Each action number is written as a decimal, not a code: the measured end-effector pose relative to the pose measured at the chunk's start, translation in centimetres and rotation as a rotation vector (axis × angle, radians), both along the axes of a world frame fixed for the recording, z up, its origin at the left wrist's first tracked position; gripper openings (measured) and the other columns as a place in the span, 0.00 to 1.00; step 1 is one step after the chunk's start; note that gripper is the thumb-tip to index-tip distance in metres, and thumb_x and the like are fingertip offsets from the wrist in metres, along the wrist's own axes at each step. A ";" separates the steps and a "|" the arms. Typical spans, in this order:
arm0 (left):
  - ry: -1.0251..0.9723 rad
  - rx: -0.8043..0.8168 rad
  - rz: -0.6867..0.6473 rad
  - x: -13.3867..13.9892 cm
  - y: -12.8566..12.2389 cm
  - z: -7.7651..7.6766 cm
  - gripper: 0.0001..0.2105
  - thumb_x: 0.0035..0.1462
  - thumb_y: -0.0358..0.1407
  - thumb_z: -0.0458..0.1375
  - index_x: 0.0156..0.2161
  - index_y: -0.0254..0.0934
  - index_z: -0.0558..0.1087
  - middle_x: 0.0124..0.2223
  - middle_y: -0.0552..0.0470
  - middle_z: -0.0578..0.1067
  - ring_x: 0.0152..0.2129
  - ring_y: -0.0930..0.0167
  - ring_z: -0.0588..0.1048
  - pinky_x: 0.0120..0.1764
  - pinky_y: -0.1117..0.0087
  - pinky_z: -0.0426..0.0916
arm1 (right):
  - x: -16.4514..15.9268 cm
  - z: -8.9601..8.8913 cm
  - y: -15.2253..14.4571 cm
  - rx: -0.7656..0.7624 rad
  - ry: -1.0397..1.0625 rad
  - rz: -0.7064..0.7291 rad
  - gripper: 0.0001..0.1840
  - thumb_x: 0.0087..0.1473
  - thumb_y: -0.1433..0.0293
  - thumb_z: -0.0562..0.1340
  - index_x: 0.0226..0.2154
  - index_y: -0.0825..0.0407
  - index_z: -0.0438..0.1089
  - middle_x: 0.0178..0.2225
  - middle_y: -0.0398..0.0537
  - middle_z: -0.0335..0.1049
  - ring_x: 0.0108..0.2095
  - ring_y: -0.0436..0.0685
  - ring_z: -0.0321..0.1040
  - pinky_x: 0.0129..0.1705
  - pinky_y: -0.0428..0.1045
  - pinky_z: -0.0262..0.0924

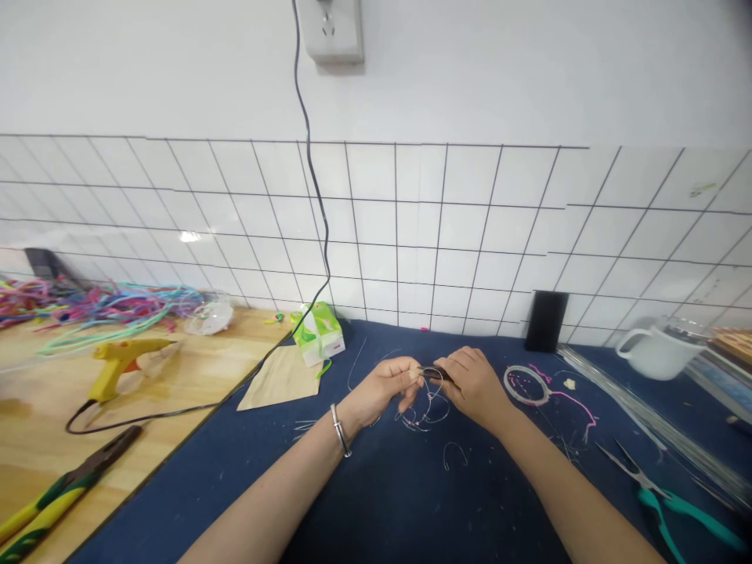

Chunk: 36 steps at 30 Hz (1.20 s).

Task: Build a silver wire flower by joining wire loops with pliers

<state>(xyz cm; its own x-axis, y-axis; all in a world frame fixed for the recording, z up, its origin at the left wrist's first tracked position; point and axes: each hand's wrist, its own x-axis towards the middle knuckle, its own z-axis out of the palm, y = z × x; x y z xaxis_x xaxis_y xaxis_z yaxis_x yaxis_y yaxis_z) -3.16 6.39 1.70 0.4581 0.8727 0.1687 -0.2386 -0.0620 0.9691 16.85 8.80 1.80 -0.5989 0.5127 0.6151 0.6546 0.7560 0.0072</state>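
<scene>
Head view shows left hand [385, 388] and right hand [473, 384] meeting above the blue worktop [376, 501] near its back edge, fingers of both pinched narrow on one thin wire loop [428, 407], so its slack coils hang free for shaping.

- We find no text, brand, number or sign that we can read anywhere in this view.
- We see printing on the green and white tissue pack [320, 333] at the back of the desk [376, 486], but it is too small and blurred for us to make out.
- We see no lettering on the wall socket [329, 30].
</scene>
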 end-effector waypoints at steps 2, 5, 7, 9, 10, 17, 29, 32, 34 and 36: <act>0.008 0.037 0.038 -0.1 0.1 0.1 0.10 0.56 0.39 0.53 0.32 0.32 0.67 0.19 0.57 0.65 0.13 0.79 0.62 0.22 0.76 0.56 | 0.4 0.1 0.4 0.009 0.024 -0.037 0.13 0.56 0.62 0.55 0.39 0.53 0.68 0.32 0.49 0.67 0.36 0.56 0.59 0.39 0.52 0.49; 0.019 0.080 0.105 -0.2 0.3 0.3 0.10 0.56 0.39 0.53 0.32 0.32 0.68 0.21 0.56 0.67 0.14 0.79 0.63 0.23 0.76 0.57 | 1.1 0.7 0.8 0.026 0.095 -0.122 0.13 0.57 0.62 0.55 0.38 0.54 0.67 0.32 0.50 0.68 0.36 0.56 0.60 0.39 0.51 0.49; 0.036 0.102 0.157 -0.2 0.4 0.4 0.10 0.56 0.40 0.53 0.33 0.32 0.68 0.23 0.55 0.69 0.14 0.79 0.64 0.22 0.76 0.58 | 1.3 1.3 0.6 0.034 0.140 -0.163 0.13 0.57 0.62 0.54 0.38 0.55 0.67 0.32 0.51 0.68 0.35 0.56 0.60 0.38 0.51 0.50; 0.065 0.133 0.231 -0.2 0.4 0.4 0.11 0.57 0.40 0.52 0.34 0.33 0.68 0.25 0.54 0.70 0.15 0.78 0.65 0.23 0.75 0.59 | 1.1 2.2 -0.1 0.034 0.142 -0.187 0.13 0.57 0.63 0.54 0.37 0.55 0.66 0.32 0.51 0.68 0.35 0.56 0.60 0.37 0.51 0.49; 0.088 0.155 0.275 -0.2 0.4 0.5 0.11 0.57 0.40 0.52 0.34 0.33 0.68 0.25 0.54 0.70 0.16 0.78 0.66 0.24 0.75 0.60 | 0.9 2.6 -0.6 0.033 0.120 -0.196 0.13 0.57 0.63 0.54 0.37 0.55 0.66 0.32 0.50 0.68 0.35 0.56 0.60 0.37 0.51 0.49; 0.277 0.276 0.496 0.2 0.1 0.1 0.11 0.58 0.40 0.50 0.32 0.34 0.69 0.19 0.56 0.70 0.17 0.76 0.68 0.27 0.75 0.61 | -0.9 3.8 -3.6 0.025 -0.118 -0.345 0.12 0.56 0.63 0.55 0.28 0.53 0.65 0.26 0.49 0.64 0.31 0.56 0.56 0.34 0.51 0.44; 0.355 0.311 0.557 1.5 -0.4 -0.4 0.11 0.58 0.40 0.50 0.37 0.35 0.71 0.24 0.54 0.75 0.20 0.74 0.72 0.32 0.72 0.64 | -1.4 3.1 -3.8 0.056 -0.138 -0.429 0.12 0.56 0.63 0.55 0.26 0.53 0.65 0.25 0.49 0.63 0.31 0.57 0.55 0.34 0.51 0.42; 0.366 0.299 0.566 1.6 -0.5 -0.3 0.11 0.58 0.40 0.50 0.35 0.35 0.71 0.21 0.54 0.74 0.20 0.74 0.72 0.33 0.72 0.64 | -1.5 3.0 -3.9 0.060 -0.147 -0.434 0.11 0.56 0.64 0.55 0.27 0.52 0.65 0.26 0.49 0.63 0.31 0.57 0.55 0.34 0.51 0.42; 0.366 0.293 0.577 1.7 -0.6 -0.2 0.12 0.58 0.40 0.50 0.34 0.35 0.71 0.20 0.55 0.73 0.19 0.73 0.72 0.32 0.72 0.64 | -1.5 3.0 -4.0 0.063 -0.151 -0.434 0.10 0.56 0.64 0.55 0.28 0.52 0.65 0.26 0.49 0.63 0.31 0.57 0.55 0.34 0.51 0.42; 0.361 0.291 0.585 1.7 -0.8 -0.1 0.12 0.58 0.40 0.50 0.32 0.35 0.71 0.19 0.55 0.73 0.19 0.74 0.71 0.32 0.73 0.64 | -1.6 2.9 -4.0 0.075 -0.150 -0.430 0.10 0.56 0.64 0.55 0.28 0.52 0.65 0.26 0.49 0.62 0.31 0.57 0.54 0.34 0.51 0.42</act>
<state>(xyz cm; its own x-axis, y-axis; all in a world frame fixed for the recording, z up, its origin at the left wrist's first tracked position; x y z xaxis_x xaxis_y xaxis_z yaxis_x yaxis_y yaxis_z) -1.45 5.59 1.56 0.0035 0.9342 0.3568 0.2417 -0.3470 0.9062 15.25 4.81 4.69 -0.4271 0.6914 0.5827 0.8961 0.4098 0.1706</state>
